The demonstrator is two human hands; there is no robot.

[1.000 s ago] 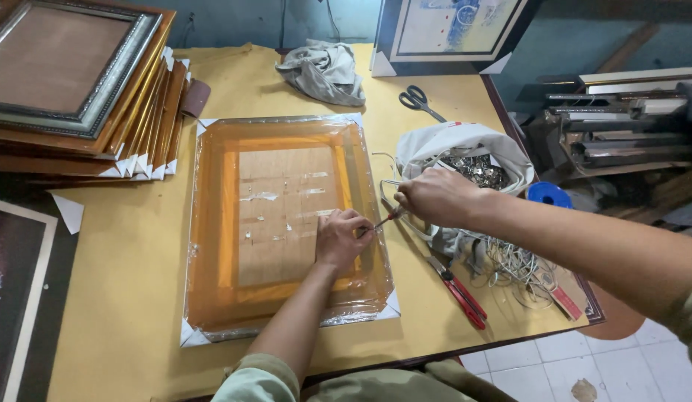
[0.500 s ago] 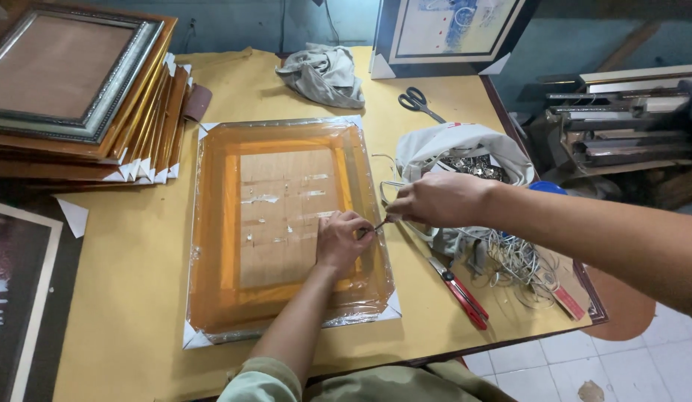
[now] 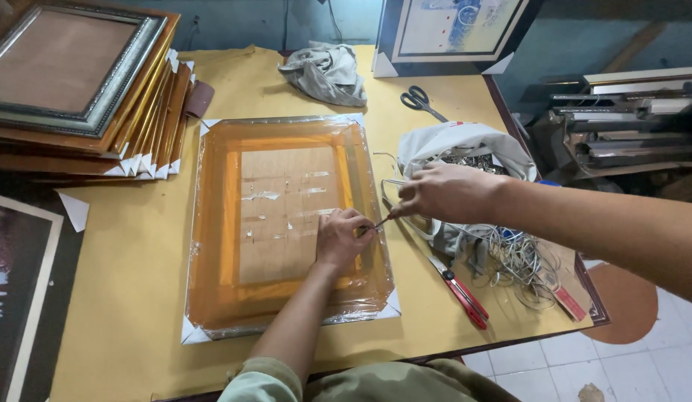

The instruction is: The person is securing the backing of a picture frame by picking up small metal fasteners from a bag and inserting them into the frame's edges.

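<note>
Left hand pressed on wrapped orange frame, right hand pinching a thin tool beside it

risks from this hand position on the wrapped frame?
1. The right hand drives a thin tool toward the left hand pinned on the frame; a slip could jab its fingers.
2. The tip may tear the plastic wrap.
3. The right forearm hangs over the loose wire and red-handled cutters; it could snag them.

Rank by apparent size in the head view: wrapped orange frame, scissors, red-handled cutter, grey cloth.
1. Wrapped orange frame
2. Grey cloth
3. Red-handled cutter and scissors: look much alike, and the cutter lies nearer the camera, so unranked.
</note>
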